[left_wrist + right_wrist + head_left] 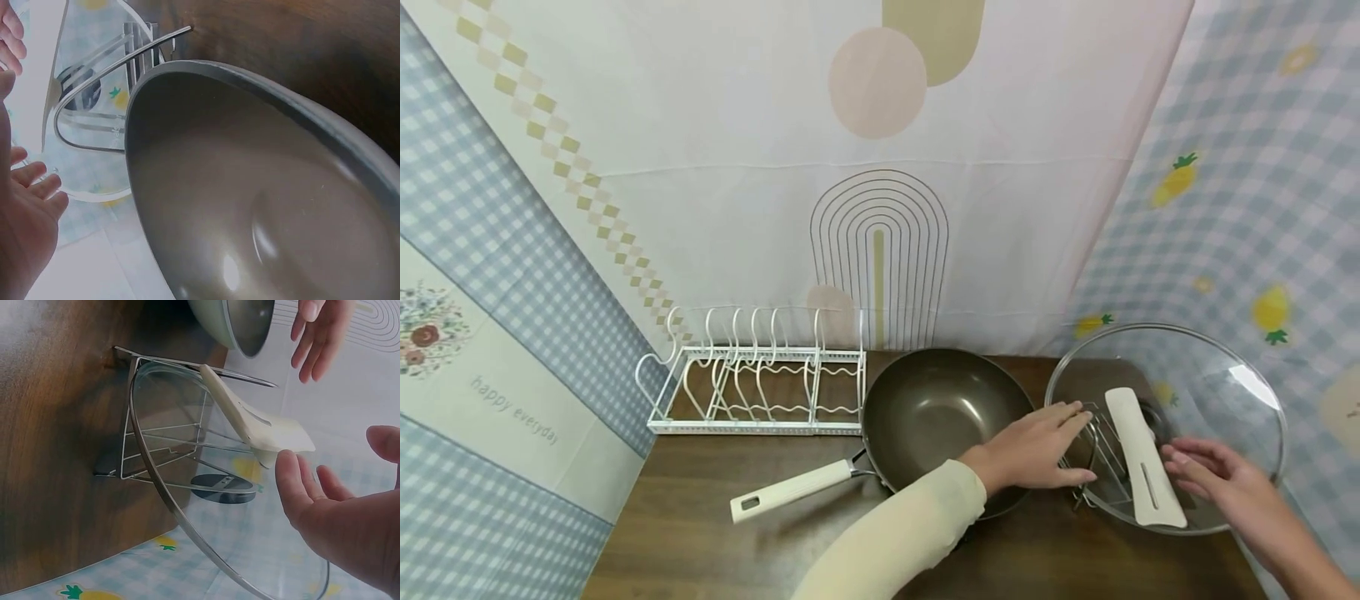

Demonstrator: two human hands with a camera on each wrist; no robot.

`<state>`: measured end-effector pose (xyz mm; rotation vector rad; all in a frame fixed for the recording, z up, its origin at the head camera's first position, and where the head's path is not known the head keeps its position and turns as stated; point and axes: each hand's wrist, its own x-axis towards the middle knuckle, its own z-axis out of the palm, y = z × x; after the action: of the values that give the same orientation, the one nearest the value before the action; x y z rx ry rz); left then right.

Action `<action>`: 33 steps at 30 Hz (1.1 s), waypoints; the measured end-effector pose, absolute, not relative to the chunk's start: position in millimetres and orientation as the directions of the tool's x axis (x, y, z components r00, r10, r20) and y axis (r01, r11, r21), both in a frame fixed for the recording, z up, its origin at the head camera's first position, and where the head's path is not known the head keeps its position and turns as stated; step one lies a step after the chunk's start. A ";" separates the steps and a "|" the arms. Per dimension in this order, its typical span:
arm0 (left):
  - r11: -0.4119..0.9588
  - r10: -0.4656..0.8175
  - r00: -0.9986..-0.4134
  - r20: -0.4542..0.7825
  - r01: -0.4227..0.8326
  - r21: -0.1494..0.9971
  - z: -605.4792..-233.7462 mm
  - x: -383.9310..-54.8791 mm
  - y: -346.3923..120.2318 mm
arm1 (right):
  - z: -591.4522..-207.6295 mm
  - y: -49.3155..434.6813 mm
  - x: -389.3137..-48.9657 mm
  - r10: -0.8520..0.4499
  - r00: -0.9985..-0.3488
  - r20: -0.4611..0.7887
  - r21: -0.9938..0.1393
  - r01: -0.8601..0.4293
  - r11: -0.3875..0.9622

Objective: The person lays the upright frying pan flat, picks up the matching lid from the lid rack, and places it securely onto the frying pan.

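A large glass lid [1213,387] with a metal rim leans upright in a wire lid stand [165,430]. Its long cream handle [1142,458] faces the hands. To the left of that handle is my left hand [1037,446], fingers extended and holding nothing, its forearm passing over the wok [936,408]. On the other side, my right hand [1217,479] has loosely bent fingers close to the handle. In the right wrist view a fingertip [287,464] is right by the handle's end; whether it touches, I cannot tell.
A white wire rack [760,427] with several upright loops stands at the back left of the wooden table [700,533]. The wok's cream handle [797,490] points toward the front left. Patterned cloths [737,225] hang behind and on both sides.
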<state>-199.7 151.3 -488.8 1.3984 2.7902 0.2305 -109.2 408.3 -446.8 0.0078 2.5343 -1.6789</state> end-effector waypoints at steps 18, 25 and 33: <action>0.601 0.798 -0.602 -0.022 0.798 -0.044 -502.7 -204.3 174.9 | -449.2 406.8 -112.3 0.001 -0.989 -0.146 -0.829 0.123 0.545; 0.564 0.819 -0.570 -0.059 0.820 -0.092 -504.8 -200.3 185.4 | -442.5 410.7 -110.1 0.038 -0.959 -0.282 -0.768 0.249 0.590; 0.563 0.815 -0.575 -0.070 0.815 -0.136 -508.4 -197.9 191.0 | -438.7 410.2 -115.1 0.026 -0.933 -0.358 -0.746 0.303 0.594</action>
<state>-197.9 191.0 -508.4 1.4489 2.7785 -0.2410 -115.1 410.2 -438.7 0.2675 2.5147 -1.2617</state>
